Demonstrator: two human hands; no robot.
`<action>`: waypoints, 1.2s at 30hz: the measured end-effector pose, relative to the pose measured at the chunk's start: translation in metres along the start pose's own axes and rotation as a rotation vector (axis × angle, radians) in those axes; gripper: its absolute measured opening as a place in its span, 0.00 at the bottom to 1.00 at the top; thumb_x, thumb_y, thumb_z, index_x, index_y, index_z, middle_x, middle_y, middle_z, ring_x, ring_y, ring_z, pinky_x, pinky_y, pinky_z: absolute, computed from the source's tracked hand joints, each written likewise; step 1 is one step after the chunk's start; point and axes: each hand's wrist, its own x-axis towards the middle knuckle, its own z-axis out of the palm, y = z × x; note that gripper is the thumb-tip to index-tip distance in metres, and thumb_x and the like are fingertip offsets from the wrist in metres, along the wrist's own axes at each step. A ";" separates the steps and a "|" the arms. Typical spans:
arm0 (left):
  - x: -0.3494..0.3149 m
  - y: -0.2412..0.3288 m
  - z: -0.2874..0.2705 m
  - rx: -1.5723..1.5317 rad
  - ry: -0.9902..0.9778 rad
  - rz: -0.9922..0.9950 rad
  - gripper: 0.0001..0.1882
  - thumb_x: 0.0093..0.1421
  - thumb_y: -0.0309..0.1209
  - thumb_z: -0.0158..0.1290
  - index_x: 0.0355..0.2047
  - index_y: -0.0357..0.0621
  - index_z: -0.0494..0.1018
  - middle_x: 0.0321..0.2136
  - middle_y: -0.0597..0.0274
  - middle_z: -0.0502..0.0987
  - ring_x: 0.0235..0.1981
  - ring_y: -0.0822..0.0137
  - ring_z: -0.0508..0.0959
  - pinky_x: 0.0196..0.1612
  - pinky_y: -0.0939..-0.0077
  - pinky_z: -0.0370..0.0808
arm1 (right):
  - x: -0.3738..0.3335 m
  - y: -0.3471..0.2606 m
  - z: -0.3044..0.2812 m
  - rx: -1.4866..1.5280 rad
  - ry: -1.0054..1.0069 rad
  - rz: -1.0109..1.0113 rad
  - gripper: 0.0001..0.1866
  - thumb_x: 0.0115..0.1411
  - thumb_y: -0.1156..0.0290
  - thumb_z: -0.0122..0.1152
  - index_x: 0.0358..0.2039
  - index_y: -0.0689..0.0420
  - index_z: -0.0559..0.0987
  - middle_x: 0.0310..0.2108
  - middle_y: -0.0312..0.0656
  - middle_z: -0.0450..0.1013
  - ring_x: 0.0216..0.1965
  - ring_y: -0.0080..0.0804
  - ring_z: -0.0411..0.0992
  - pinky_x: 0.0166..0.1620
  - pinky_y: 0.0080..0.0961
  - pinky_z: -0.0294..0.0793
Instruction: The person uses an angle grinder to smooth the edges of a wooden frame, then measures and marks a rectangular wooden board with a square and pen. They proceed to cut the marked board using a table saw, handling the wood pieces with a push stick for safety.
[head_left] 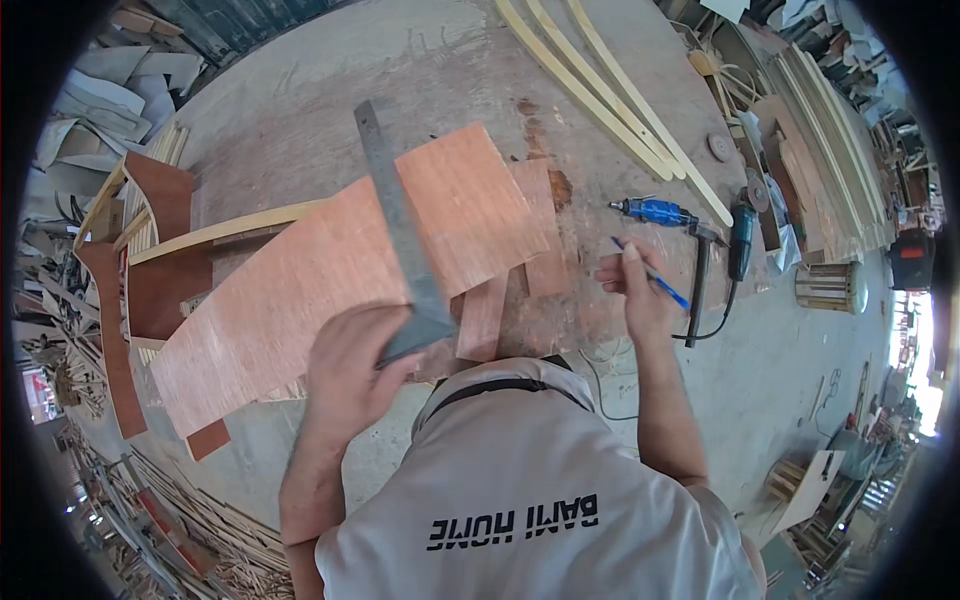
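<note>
On the bench (pixel 300 110), the panel (pixel 290 285) is risking a shift, and the square (pixel 397 215) across it a skew, if the scraps (pixel 545 272) beneath are rocking or the left hand (pixel 350 358), curled around the square's stock, is pressing unevenly, while the right hand (pixel 637 285) is pinching the pencil (pixel 674 295) apart from both.

the person wears a pale grey shirt (pixel 480 460) of soft, lightly creased cloth. across the chest runs a single line of bold, blocky black lettering (pixel 513 526), upside down from the wearer's own side. a narrow dark band (pixel 510 385) curves over the shirt's far end, whether belt or trim cannot be told, with a small black patch (pixel 552 361) just beyond. the left hand (pixel 350 365) and right hand (pixel 640 285) are bare, as are both forearms (pixel 318 470).
</note>
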 end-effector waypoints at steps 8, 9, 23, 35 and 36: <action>-0.072 0.026 -0.017 -0.784 1.008 -0.210 0.32 0.64 0.51 0.54 0.59 0.43 0.61 0.32 0.66 0.66 0.25 0.75 0.64 0.29 0.83 0.63 | 0.000 0.025 0.000 0.113 0.089 -0.003 0.16 0.71 0.63 0.50 0.51 0.61 0.72 0.29 0.42 0.77 0.27 0.28 0.77 0.31 0.23 0.75; -0.077 0.033 -0.012 -0.799 1.049 -0.214 0.30 0.66 0.50 0.53 0.59 0.43 0.61 0.31 0.66 0.65 0.24 0.75 0.64 0.29 0.82 0.63 | 0.005 0.016 0.004 0.120 0.095 -0.067 0.15 0.71 0.64 0.49 0.50 0.61 0.73 0.29 0.41 0.77 0.28 0.27 0.76 0.31 0.23 0.75; -0.162 -0.020 0.001 -0.255 0.614 0.344 0.27 0.55 0.49 0.64 0.45 0.40 0.74 0.28 0.58 0.71 0.25 0.60 0.75 0.27 0.67 0.72 | -0.157 -0.073 0.188 0.269 -1.010 -0.132 0.26 0.65 0.63 0.61 0.59 0.63 0.69 0.38 0.39 0.77 0.35 0.20 0.74 0.36 0.22 0.75; -0.353 -0.101 -0.121 -0.468 0.487 -0.338 0.40 0.53 0.41 0.68 0.61 0.39 0.63 0.45 0.52 0.77 0.42 0.60 0.79 0.47 0.65 0.74 | -0.324 -0.049 0.397 -0.214 -1.269 -0.373 0.21 0.67 0.73 0.52 0.60 0.63 0.68 0.37 0.44 0.79 0.34 0.28 0.78 0.39 0.26 0.77; -0.363 -0.102 -0.128 -0.535 0.545 -0.372 0.39 0.54 0.40 0.66 0.61 0.38 0.62 0.46 0.52 0.77 0.43 0.62 0.79 0.48 0.66 0.74 | -0.333 -0.052 0.410 -0.289 -1.297 -0.412 0.20 0.66 0.73 0.55 0.58 0.59 0.70 0.38 0.46 0.78 0.34 0.33 0.78 0.39 0.27 0.77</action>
